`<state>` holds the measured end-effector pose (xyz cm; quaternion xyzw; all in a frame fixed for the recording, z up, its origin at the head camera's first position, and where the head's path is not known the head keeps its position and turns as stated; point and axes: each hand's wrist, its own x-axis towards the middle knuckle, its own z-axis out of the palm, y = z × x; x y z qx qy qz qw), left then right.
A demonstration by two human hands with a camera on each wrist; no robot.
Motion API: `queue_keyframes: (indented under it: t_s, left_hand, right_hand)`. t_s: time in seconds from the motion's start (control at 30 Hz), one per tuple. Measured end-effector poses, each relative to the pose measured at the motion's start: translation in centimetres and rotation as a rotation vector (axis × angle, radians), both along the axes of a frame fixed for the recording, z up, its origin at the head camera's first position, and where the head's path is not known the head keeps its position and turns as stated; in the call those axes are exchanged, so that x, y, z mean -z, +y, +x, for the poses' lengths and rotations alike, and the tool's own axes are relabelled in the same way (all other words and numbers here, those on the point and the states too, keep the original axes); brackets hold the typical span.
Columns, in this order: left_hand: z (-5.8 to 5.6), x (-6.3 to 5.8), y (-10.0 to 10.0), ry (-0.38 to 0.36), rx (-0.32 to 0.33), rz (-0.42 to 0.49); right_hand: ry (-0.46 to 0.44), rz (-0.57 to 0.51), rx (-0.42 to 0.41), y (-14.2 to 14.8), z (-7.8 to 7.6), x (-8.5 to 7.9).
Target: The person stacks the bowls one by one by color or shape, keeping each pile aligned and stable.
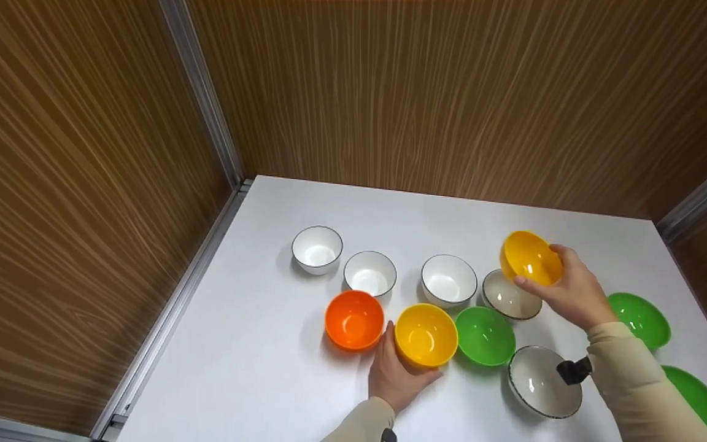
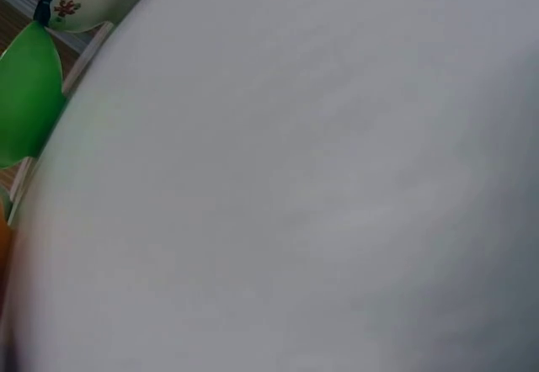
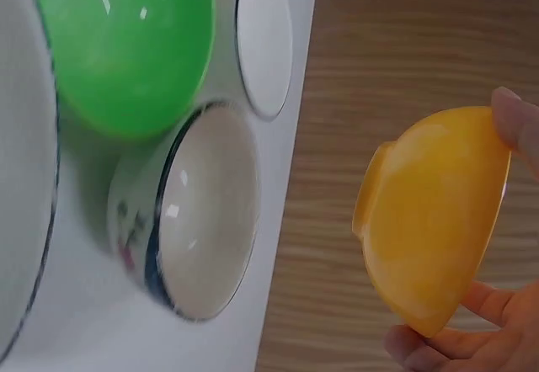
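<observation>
My right hand (image 1: 574, 291) grips a yellow bowl (image 1: 528, 258) by its rim, tilted and raised above the table at the back right. In the right wrist view this bowl (image 3: 434, 212) is seen from its side, thumb and fingers at its edges. Lower down, my left hand (image 1: 395, 376) holds a second yellow bowl (image 1: 425, 336) from its left and near sides. An orange bowl (image 1: 354, 321) stands just left of that one and a green bowl (image 1: 485, 336) just right. The left wrist view shows mostly white tabletop; the left hand's grip is hidden there.
White bowls (image 1: 317, 248) with dark rims stand in a row behind. A cream bowl (image 1: 510, 298) is below the raised bowl, and a larger cream bowl (image 1: 544, 383) is nearer. Two green bowls (image 1: 639, 319) lie beyond the right sleeve. Wood-grain panels (image 1: 421, 98) enclose the white table (image 1: 237, 344).
</observation>
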<state>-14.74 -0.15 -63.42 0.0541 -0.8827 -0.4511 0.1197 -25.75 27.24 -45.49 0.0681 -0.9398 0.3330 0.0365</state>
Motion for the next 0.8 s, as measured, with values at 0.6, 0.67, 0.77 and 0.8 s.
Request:
queue_keyframes:
  t_s: [0.6, 0.67, 0.77, 0.8]
  left_hand:
    - [-0.3, -0.1, -0.3, -0.119, 0.013, 0.020]
    - [-0.3, -0.1, -0.4, -0.137, 0.016, 0.027]
    - [-0.3, -0.2, -0.4, -0.154, 0.014, 0.029]
    - [-0.3, -0.3, -0.4, -0.153, 0.012, 0.022]
  right_hand:
    - [0.074, -0.014, -0.256, -8.4, 4.4, 1.4]
    - [0.075, 0.000, -0.279, -9.3, 4.9, 1.9]
    - [0.096, 0.023, -0.315, -10.3, 5.4, 2.7]
    - [0.105, 0.031, -0.329, -10.6, 5.5, 3.0]
